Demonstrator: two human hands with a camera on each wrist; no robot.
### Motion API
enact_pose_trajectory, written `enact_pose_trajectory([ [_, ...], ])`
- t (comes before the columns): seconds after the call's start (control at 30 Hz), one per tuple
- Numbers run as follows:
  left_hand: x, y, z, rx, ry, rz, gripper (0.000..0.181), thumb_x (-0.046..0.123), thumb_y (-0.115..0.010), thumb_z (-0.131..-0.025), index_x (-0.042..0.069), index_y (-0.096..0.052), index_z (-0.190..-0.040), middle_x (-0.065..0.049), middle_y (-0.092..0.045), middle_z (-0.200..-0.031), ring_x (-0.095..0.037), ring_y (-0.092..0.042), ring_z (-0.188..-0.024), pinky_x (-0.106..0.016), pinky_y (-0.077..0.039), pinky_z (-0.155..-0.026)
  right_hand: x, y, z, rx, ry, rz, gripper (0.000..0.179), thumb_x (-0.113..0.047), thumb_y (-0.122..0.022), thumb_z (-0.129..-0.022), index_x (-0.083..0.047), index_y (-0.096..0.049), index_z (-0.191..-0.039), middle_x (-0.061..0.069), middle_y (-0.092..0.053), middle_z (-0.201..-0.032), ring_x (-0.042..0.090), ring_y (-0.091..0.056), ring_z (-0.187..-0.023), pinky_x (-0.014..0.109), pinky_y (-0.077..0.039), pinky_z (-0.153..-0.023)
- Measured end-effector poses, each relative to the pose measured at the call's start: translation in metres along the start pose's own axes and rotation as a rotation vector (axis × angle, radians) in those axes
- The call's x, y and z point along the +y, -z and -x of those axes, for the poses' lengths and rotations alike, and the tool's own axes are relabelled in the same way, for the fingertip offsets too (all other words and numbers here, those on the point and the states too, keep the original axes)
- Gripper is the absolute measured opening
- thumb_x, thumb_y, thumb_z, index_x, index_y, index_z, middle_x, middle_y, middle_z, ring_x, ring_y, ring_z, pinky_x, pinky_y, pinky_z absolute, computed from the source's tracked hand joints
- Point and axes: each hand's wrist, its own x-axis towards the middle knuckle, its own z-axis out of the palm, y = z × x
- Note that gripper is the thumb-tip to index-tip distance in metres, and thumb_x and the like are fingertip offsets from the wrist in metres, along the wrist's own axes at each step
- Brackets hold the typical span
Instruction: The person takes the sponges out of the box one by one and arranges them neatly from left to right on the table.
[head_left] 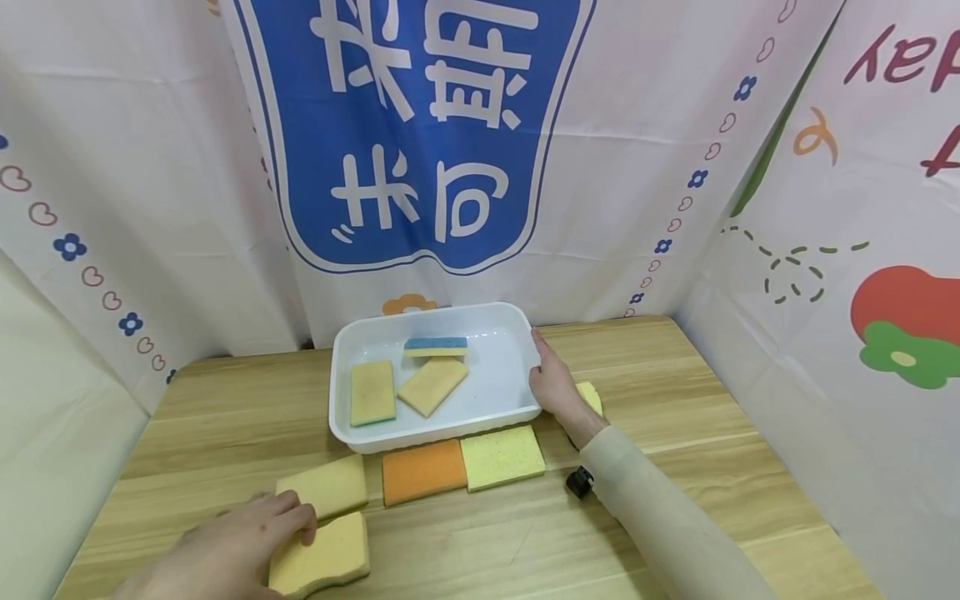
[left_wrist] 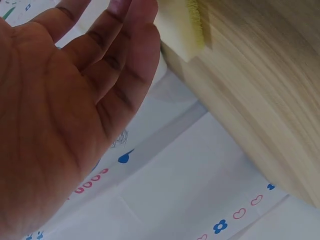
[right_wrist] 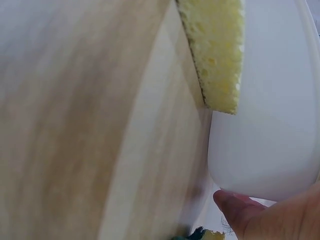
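Observation:
At the back middle of the table stands a white plastic tray (head_left: 495, 379) with rounded corners. My right hand (head_left: 555, 379) grips its right end; in the right wrist view a fingertip (right_wrist: 225, 199) shows at the tray's outer wall. Inside the tray lie two pale yellow sponges (head_left: 372, 392) and a blue-topped sponge (head_left: 435, 346). My left hand (head_left: 232, 542) holds the left end of a yellow sponge (head_left: 326, 554) at the near left, one fingertip bent over its face; the thumb is mostly hidden. Another yellow sponge (head_left: 326, 487) lies just behind it.
An orange sponge (head_left: 423, 471) and a light yellow sponge (head_left: 502, 457) lie side by side along the tray's front. A further yellow sponge (head_left: 590, 397) is partly hidden by the right wrist. Printed cloth (head_left: 622, 208) hangs behind the table.

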Motion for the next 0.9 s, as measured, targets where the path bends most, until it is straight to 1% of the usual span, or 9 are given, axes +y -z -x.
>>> enact_pose_trajectory([
  [0.13, -0.002, -0.003, -0.001, 0.013, 0.003, -0.028, 0.065, 0.035, -0.115, -0.068, 0.032, -0.069, -0.114, 0.022, -0.059, -0.11, 0.002, -0.05, -0.094, -0.029, -0.055, -0.073, 0.0, 0.0, 0.0, 0.002, 0.0, 0.003, 0.079, 0.009, -0.036, -0.113, -0.008, -0.018, -0.188, 0.02, -0.023, -0.196, 0.042, -0.027, -0.181, 0.058, -0.026, -0.149],
  [0.27, -0.001, -0.004, -0.001, 0.028, 0.016, -0.055, 0.066, 0.032, -0.115, -0.066, 0.033, -0.068, -0.113, 0.021, -0.06, -0.111, 0.0, -0.053, -0.095, -0.03, -0.056, -0.073, 0.0, 0.0, 0.0, 0.003, -0.001, 0.003, 0.079, 0.009, -0.036, -0.112, -0.008, -0.018, -0.188, 0.02, -0.024, -0.195, 0.041, -0.027, -0.181, 0.058, -0.026, -0.15],
  [0.4, 0.0, -0.003, 0.0, 0.047, 0.052, -0.085, 0.067, 0.03, -0.113, -0.066, 0.035, -0.068, -0.114, 0.02, -0.063, -0.114, -0.004, -0.058, -0.098, -0.031, -0.056, -0.071, 0.0, 0.0, 0.0, 0.006, 0.001, 0.0, 0.079, 0.009, -0.036, -0.112, -0.007, -0.019, -0.188, 0.02, -0.024, -0.195, 0.041, -0.027, -0.181, 0.058, -0.025, -0.15],
  [0.53, 0.0, -0.001, 0.002, 0.057, 0.078, -0.094, 0.066, 0.028, -0.112, -0.066, 0.035, -0.068, -0.114, 0.02, -0.063, -0.113, -0.003, -0.056, -0.096, -0.029, -0.053, -0.068, -0.001, -0.001, 0.001, 0.007, 0.002, -0.001, 0.079, 0.009, -0.036, -0.112, -0.006, -0.019, -0.188, 0.02, -0.024, -0.195, 0.041, -0.027, -0.182, 0.058, -0.025, -0.15],
  [0.63, 0.0, -0.001, 0.003, 0.048, 0.082, -0.091, 0.065, 0.028, -0.113, -0.067, 0.035, -0.068, -0.114, 0.019, -0.063, -0.113, -0.003, -0.055, -0.096, -0.029, -0.052, -0.067, -0.002, -0.001, 0.001, 0.006, -0.002, 0.0, 0.079, 0.009, -0.035, -0.112, -0.006, -0.019, -0.188, 0.02, -0.023, -0.195, 0.042, -0.026, -0.182, 0.058, -0.025, -0.15],
  [0.7, 0.0, 0.0, 0.002, 0.04, 0.084, -0.096, 0.065, 0.03, -0.113, -0.067, 0.035, -0.068, -0.114, 0.019, -0.064, -0.114, -0.005, -0.058, -0.097, -0.032, -0.055, -0.068, -0.003, -0.001, 0.002, 0.006, -0.004, 0.0, 0.079, 0.009, -0.035, -0.112, -0.007, -0.019, -0.188, 0.02, -0.023, -0.196, 0.042, -0.026, -0.182, 0.059, -0.024, -0.15],
  [0.73, 0.001, 0.001, 0.002, 0.037, 0.088, -0.094, 0.065, 0.03, -0.113, -0.067, 0.035, -0.069, -0.114, 0.018, -0.064, -0.115, -0.007, -0.06, -0.099, -0.036, -0.06, -0.071, -0.003, -0.001, 0.001, 0.006, -0.006, 0.0, 0.079, 0.009, -0.034, -0.112, -0.007, -0.018, -0.188, 0.02, -0.022, -0.196, 0.042, -0.025, -0.182, 0.059, -0.024, -0.15],
  [0.8, 0.002, 0.003, 0.001, 0.038, 0.092, -0.086, 0.063, 0.03, -0.112, -0.068, 0.035, -0.07, -0.115, 0.017, -0.066, -0.117, -0.011, -0.063, -0.102, -0.045, -0.064, -0.074, -0.002, -0.001, 0.001, 0.006, -0.005, -0.001, 0.079, 0.009, -0.034, -0.112, -0.008, -0.018, -0.188, 0.02, -0.022, -0.196, 0.042, -0.025, -0.182, 0.059, -0.023, -0.15],
  [0.9, 0.005, 0.01, -0.004, 0.048, 0.09, -0.091, 0.059, 0.035, -0.111, -0.074, 0.035, -0.071, -0.118, 0.016, -0.068, -0.122, -0.018, -0.069, -0.107, -0.053, -0.068, -0.078, -0.002, 0.0, 0.001, 0.002, -0.003, -0.014, 0.079, 0.008, -0.034, -0.112, -0.009, -0.018, -0.188, 0.02, -0.022, -0.196, 0.042, -0.025, -0.182, 0.06, -0.023, -0.15],
])
